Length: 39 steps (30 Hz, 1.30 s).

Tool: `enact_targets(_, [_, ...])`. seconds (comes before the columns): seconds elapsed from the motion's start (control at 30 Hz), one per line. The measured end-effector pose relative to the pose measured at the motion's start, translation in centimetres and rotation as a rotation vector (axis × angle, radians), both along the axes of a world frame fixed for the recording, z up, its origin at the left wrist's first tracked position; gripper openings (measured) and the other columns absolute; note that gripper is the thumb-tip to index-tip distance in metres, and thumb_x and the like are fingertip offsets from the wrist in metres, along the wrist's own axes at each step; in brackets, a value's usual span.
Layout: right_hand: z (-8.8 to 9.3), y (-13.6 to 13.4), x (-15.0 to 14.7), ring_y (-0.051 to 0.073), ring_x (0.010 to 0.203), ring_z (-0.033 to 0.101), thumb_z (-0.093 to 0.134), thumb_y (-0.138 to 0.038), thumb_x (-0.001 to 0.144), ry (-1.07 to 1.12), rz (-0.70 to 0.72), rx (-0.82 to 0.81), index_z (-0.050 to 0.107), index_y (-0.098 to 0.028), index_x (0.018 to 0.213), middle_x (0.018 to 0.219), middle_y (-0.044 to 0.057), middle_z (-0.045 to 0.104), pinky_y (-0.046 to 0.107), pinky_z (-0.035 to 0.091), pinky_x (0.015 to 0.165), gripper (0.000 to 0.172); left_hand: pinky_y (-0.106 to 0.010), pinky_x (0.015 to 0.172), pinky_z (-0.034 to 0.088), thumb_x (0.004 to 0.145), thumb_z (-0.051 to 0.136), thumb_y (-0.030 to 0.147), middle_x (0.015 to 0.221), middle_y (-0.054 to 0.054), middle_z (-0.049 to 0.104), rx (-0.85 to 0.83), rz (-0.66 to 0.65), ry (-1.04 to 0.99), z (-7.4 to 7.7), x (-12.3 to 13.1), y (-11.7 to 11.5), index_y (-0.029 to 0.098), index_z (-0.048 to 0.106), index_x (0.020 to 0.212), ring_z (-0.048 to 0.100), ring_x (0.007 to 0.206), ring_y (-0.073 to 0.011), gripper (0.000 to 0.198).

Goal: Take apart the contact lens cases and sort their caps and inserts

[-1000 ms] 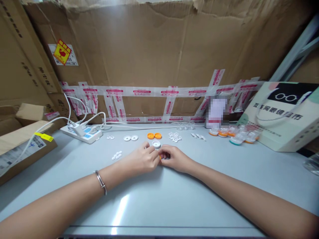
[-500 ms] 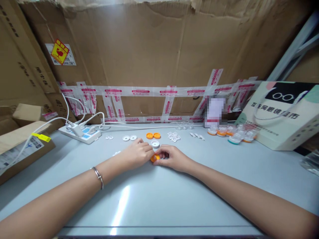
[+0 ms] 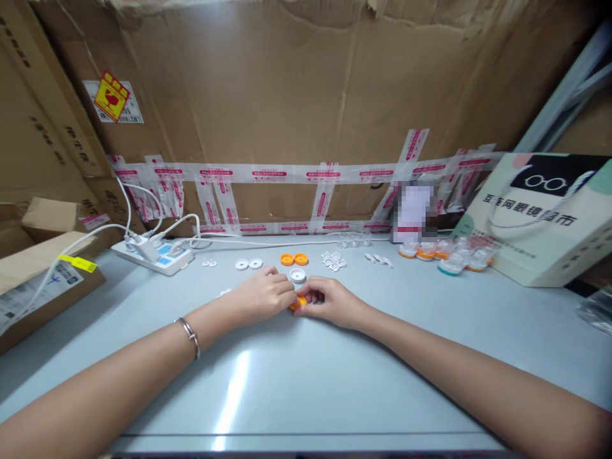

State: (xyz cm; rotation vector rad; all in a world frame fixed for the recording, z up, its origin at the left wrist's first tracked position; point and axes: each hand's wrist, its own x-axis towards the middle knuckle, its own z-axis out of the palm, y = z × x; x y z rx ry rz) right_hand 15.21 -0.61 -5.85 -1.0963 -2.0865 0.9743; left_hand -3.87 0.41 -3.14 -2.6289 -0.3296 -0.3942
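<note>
My left hand and my right hand meet at the middle of the pale grey table. Both have fingers pinched on a small orange cap between them, which is mostly hidden by the fingertips. A white round cap lies just behind the hands. Further back lie two orange caps, two white rings and a heap of small clear parts. My left wrist wears a metal bracelet.
A white power strip with cables sits at the back left beside cardboard boxes. Taped cardboard walls the back. Several small capped cases and a printed paper bag stand at the right.
The orange cap has come into view between my fingertips. Both hands have stayed almost in place, shifting slightly left and toward me.
</note>
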Motion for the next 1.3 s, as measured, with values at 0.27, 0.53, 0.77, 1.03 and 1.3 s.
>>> enact_targets(0.27, [-0.24, 0.11, 0.08, 0.010, 0.062, 0.044, 0.068, -0.030, 0.064, 0.017, 0.021, -0.005, 0.059, -0.015, 0.071, 0.069, -0.002, 0.046, 0.022, 0.036, 0.057, 0.019, -0.031, 0.066, 0.031, 0.090, 0.037, 0.013, 0.071, -0.003, 0.061, 0.125, -0.056, 0.042, 0.26, 0.16, -0.21, 0.014, 0.055, 0.077, 0.052, 0.067, -0.0126, 0.022])
enact_targets(0.53, [-0.20, 0.13, 0.05, 0.010, 0.063, 0.044, 0.067, -0.030, 0.065, 0.005, 0.020, 0.016, 0.059, -0.015, 0.073, 0.069, -0.001, 0.046, 0.023, 0.037, 0.058, 0.019, -0.030, 0.064, 0.034, 0.088, 0.039, 0.011, 0.067, -0.003, 0.058, 0.131, -0.072, 0.038, 0.21, 0.45, -0.41, 0.013, 0.055, 0.072, 0.049, 0.062, -0.0126, 0.022])
enact_targets(0.77, [-0.31, 0.24, 0.12, 0.009, 0.062, 0.043, 0.067, -0.030, 0.065, 0.002, 0.006, 0.011, 0.060, -0.014, 0.073, 0.068, -0.002, 0.046, 0.022, 0.036, 0.057, 0.019, -0.029, 0.065, 0.035, 0.088, 0.039, 0.011, 0.068, -0.004, 0.059, 0.105, -0.080, 0.023, 0.07, 0.39, -0.15, 0.013, 0.055, 0.075, 0.050, 0.064, -0.0128, 0.020])
enact_targets(1.03, [-0.22, 0.13, 0.03, 0.009, 0.062, 0.043, 0.069, -0.032, 0.063, 0.007, -0.008, -0.006, 0.063, -0.015, 0.075, 0.068, -0.002, 0.047, 0.022, 0.035, 0.058, 0.023, -0.027, 0.066, 0.032, 0.090, 0.039, 0.017, 0.065, -0.001, 0.059, -0.045, -0.043, -0.044, -0.15, 0.19, 0.42, 0.015, 0.055, 0.074, 0.049, 0.061, -0.0102, 0.022])
enact_targets(1.3, [-0.06, 0.06, 0.13, 0.009, 0.062, 0.043, 0.070, -0.033, 0.061, 0.005, -0.022, -0.035, 0.064, -0.014, 0.077, 0.068, -0.002, 0.047, 0.022, 0.035, 0.058, 0.025, -0.025, 0.067, 0.033, 0.088, 0.043, 0.018, 0.074, 0.000, 0.066, -0.165, -0.017, -0.084, -0.28, -0.05, 0.54, 0.017, 0.061, 0.081, 0.056, 0.069, -0.0105, 0.019])
